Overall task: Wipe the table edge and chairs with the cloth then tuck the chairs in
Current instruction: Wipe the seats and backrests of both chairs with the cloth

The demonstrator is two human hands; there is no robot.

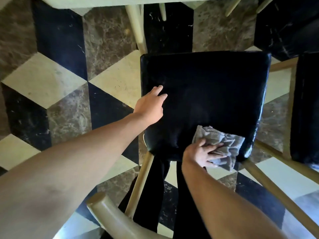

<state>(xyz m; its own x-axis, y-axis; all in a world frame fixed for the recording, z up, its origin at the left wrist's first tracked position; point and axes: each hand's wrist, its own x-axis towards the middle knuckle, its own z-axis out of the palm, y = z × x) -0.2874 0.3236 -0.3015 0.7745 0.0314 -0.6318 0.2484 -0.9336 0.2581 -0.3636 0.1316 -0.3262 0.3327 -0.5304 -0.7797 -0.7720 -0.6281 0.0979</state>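
A chair with a glossy black padded seat [207, 94] and pale wooden frame [110, 216] stands below me, seen from above. My right hand [202, 152] presses a crumpled grey cloth [222, 144] onto the seat's near right corner. My left hand [151, 104] rests on the seat's left side with fingers spread and nothing in it. The pale table edge [103, 2] runs along the top of the view, apart from the chair.
A second black-seated chair [305, 107] stands close on the right. Pale table legs [136, 26] come down beyond the seat. The floor [51, 78] is a cube pattern of black, cream and brown marble tiles, open on the left.
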